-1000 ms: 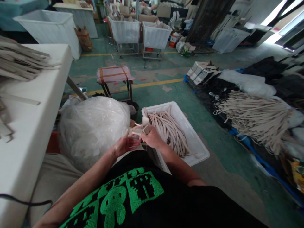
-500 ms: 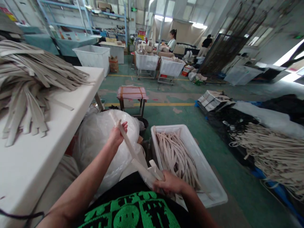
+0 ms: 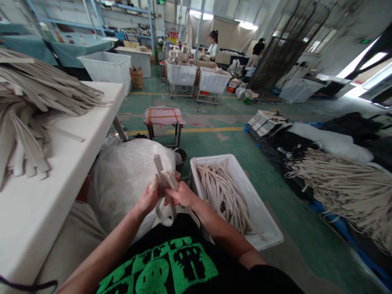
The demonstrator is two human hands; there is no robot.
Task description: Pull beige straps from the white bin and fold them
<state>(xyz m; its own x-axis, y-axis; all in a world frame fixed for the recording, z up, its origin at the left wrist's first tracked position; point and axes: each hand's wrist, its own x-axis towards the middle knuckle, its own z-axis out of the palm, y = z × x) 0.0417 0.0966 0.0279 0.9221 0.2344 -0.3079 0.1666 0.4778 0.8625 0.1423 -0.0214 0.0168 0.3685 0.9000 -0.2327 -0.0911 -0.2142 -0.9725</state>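
Pale beige strap (image 3: pixel 159 168) stands upright between the two hands, and from my remote view its lower part makes a loop (image 3: pixel 163 216) that hangs just below them. The left hand (image 3: pixel 148 200) and the right hand (image 3: pixel 180 195) are both closed on this strap and stay very near to each other, so the space between them is narrow. I cannot tell exactly how the fingers are placed, because the strap and the hands cover each other.

Just right of the right hand stands a white plastic crate (image 3: pixel 260 212), filled with many similar beige straps (image 3: pixel 222 196). The right forearm (image 3: pixel 220 232) passes just beside its rim. Left of the hands lies a big clear plastic bag (image 3: pixel 122 188), and further left is the white desk (image 3: pixel 36 196), which carries a heavy pile of flat beige strips (image 3: pixel 39 94) with ends hanging over its edge. Forward of the hands stands a small stool with a pink top (image 3: pixel 163 116). Right of the crate, a large bundle of thin beige cords (image 3: pixel 343 183) lies on the floor. Far ahead of the hands, one co-worker (image 3: pixel 212 43) sits behind white wheeled carts (image 3: pixel 180 75).
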